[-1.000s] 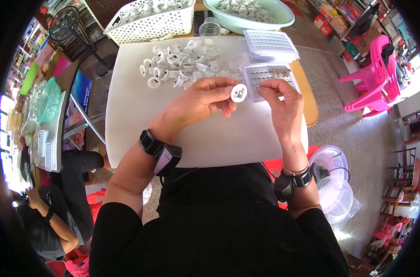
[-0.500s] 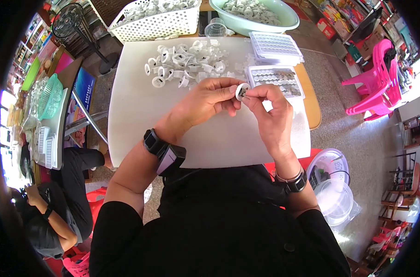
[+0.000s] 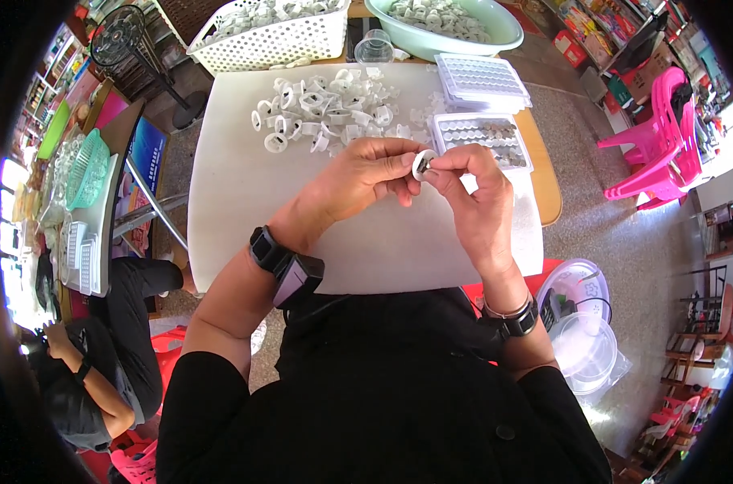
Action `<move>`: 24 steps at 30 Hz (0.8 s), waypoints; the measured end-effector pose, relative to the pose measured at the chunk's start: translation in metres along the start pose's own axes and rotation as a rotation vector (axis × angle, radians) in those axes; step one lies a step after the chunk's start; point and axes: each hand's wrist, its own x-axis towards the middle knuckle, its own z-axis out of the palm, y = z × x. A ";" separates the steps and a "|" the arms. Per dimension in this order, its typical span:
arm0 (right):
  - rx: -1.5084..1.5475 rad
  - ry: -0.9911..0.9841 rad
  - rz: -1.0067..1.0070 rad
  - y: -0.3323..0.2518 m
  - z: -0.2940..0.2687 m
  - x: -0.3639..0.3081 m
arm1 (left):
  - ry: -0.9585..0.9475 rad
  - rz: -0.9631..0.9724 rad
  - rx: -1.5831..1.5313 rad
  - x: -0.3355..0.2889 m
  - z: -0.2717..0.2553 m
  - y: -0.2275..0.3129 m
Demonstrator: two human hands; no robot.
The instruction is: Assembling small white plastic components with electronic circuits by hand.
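Between my two hands is a small round white plastic part [image 3: 422, 164] with a dark piece at its middle. My left hand [image 3: 376, 171] pinches its rim from the left with thumb and fingers. From the right, the thumb and forefinger of my right hand [image 3: 473, 187] close on the dark piece, which my fingertips partly hide. A loose pile of similar white parts [image 3: 326, 110] lies on the white table [image 3: 262, 218] beyond my left hand. Close behind my right hand is a tray [image 3: 486, 139] with rows of small dark pieces.
A stack of white trays [image 3: 483, 81] stands at the back right. A white perforated basket [image 3: 274, 42] and a pale green basin [image 3: 463, 47], both full of small parts, are beyond the table. A clear cup [image 3: 374, 48] is between them. Another person's arm [image 3: 92, 379] shows at left.
Both hands stay almost in place. The white part has turned slightly between my fingers, and my right fingertips have shifted a little on it.
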 end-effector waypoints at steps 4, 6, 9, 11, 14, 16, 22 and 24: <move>0.079 -0.072 0.120 0.003 -0.004 0.000 | -0.013 0.003 0.080 0.000 0.001 0.000; 0.056 -0.085 0.121 0.003 -0.005 0.000 | -0.034 0.010 0.124 0.001 0.001 0.001; 0.047 -0.098 0.162 -0.001 -0.009 -0.001 | -0.054 -0.006 0.177 0.001 0.001 0.000; -0.006 -0.118 0.189 -0.004 -0.012 0.000 | -0.049 -0.006 0.152 0.000 0.005 0.003; 0.032 -0.098 0.205 -0.013 -0.011 0.001 | -0.054 0.038 0.215 -0.003 0.011 0.009; 0.044 -0.156 0.212 -0.007 -0.012 0.001 | -0.029 0.039 0.195 -0.002 0.011 0.006; 0.194 -0.229 0.281 -0.002 -0.016 0.001 | -0.095 0.022 0.205 0.000 0.005 0.007; 0.225 -0.251 0.320 -0.002 -0.018 0.001 | -0.131 0.010 0.203 0.000 0.004 0.007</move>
